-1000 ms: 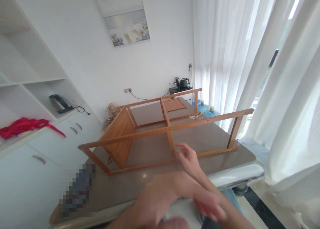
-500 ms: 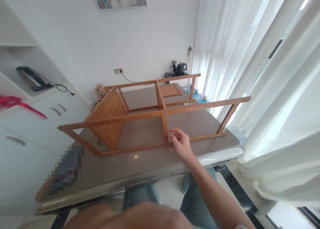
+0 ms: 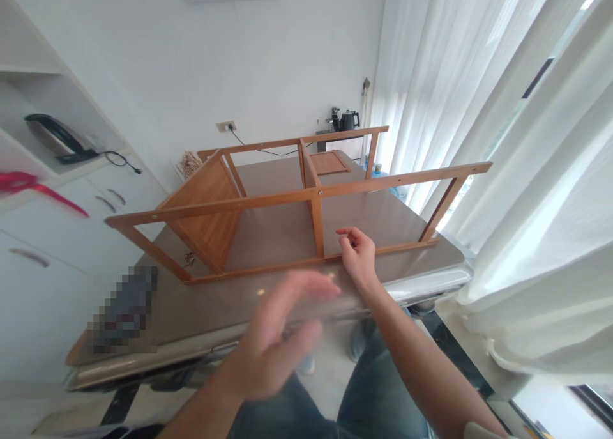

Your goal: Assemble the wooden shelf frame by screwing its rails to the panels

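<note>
A brown wooden shelf frame (image 3: 278, 200) lies on its side on the table (image 3: 191, 321), with a wide wooden panel (image 3: 208, 234) fixed across its left part. My right hand (image 3: 359, 255) is at the near lower rail, just right of the middle crosspiece (image 3: 317, 225). Its fingers are curled in, and whatever they may hold is too small to make out. Closer to me, my left hand (image 3: 275, 337) hovers over the table's front edge, blurred, thumb and fingers apart with nothing between them.
Inside the far side of the frame rests a smaller wooden panel (image 3: 329, 163). A pixelated dark object (image 3: 125, 308) lies at the table's left end. White cabinets (image 3: 43, 292) stand left, curtains (image 3: 522, 254) hang right, and a black kettle (image 3: 349, 120) is at the back.
My left hand has risen from the bottom edge, its fingers now parted. My right hand has shifted slightly right along the near rail, still curled. The view has tilted a little downward.
</note>
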The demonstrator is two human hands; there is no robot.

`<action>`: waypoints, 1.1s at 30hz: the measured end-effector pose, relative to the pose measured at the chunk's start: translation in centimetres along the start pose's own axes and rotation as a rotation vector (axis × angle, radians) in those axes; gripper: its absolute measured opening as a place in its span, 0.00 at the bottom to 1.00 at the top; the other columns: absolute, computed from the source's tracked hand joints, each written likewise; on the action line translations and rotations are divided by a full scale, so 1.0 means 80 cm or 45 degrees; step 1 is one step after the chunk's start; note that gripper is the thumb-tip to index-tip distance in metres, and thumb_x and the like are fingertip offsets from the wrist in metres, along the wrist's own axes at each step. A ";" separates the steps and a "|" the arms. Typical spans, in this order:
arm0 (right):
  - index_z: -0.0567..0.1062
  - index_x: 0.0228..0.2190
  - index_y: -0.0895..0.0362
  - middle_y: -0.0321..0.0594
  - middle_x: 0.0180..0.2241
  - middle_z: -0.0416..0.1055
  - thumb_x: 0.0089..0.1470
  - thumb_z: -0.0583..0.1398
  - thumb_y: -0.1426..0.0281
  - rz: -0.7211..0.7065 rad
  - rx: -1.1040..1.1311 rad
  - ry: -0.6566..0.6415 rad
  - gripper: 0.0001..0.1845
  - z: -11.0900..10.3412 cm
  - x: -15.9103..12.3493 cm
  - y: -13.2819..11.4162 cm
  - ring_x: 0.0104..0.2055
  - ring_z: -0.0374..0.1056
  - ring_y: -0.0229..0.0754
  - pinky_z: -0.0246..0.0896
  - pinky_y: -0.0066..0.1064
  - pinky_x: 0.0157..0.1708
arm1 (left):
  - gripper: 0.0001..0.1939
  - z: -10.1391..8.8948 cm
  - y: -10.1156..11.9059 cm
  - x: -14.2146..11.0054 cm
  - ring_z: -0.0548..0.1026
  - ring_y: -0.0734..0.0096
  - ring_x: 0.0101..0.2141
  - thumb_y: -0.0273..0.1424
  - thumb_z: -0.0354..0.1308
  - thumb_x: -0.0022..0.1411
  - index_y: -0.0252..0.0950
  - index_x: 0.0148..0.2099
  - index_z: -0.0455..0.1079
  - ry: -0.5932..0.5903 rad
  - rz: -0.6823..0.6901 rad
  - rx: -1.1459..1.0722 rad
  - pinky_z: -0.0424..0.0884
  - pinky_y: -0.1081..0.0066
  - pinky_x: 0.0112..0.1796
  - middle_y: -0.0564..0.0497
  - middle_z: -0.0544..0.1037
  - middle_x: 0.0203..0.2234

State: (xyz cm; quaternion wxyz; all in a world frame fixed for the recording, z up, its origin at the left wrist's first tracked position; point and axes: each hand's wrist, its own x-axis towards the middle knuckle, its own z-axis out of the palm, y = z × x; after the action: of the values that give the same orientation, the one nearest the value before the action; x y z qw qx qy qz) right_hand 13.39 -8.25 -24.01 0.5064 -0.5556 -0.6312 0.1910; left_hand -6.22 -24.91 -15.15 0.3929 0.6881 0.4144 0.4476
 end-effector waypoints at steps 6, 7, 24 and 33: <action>0.82 0.47 0.54 0.35 0.25 0.71 0.53 0.59 0.70 -0.230 -0.340 -0.291 0.20 -0.022 0.021 0.011 0.29 0.66 0.41 0.56 0.31 0.35 | 0.24 -0.007 -0.128 0.105 0.73 0.53 0.58 0.38 0.60 0.67 0.37 0.62 0.66 0.102 0.086 0.966 0.69 0.54 0.59 0.42 0.74 0.57; 0.83 0.45 0.53 0.35 0.28 0.72 0.52 0.60 0.70 -0.282 -0.384 -0.342 0.19 -0.026 0.021 0.012 0.31 0.68 0.40 0.57 0.30 0.36 | 0.24 -0.007 -0.140 0.111 0.73 0.53 0.57 0.40 0.60 0.67 0.36 0.62 0.67 0.047 0.109 1.063 0.70 0.54 0.57 0.41 0.73 0.57; 0.84 0.42 0.48 0.39 0.35 0.75 0.59 0.58 0.69 -0.661 -0.594 -0.639 0.15 -0.032 0.002 0.011 0.39 0.71 0.43 0.56 0.30 0.35 | 0.19 0.030 -0.151 0.128 0.77 0.57 0.40 0.45 0.48 0.74 0.38 0.43 0.75 0.045 0.054 1.316 0.70 0.63 0.40 0.44 0.77 0.40; 0.81 0.34 0.51 0.37 0.31 0.73 0.57 0.61 0.68 -0.727 -0.549 -0.587 0.08 -0.039 -0.003 -0.003 0.35 0.70 0.42 0.55 0.30 0.34 | 0.19 0.036 -0.152 0.128 0.79 0.55 0.42 0.39 0.46 0.75 0.37 0.42 0.76 0.104 0.094 1.298 0.73 0.60 0.43 0.41 0.79 0.41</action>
State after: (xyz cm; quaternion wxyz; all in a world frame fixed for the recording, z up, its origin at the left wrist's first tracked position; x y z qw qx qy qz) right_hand 15.90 -9.57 -22.59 0.2569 -0.3946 -0.8818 0.0260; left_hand -3.52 -11.77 -24.13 -0.0252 0.7883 0.5705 0.2289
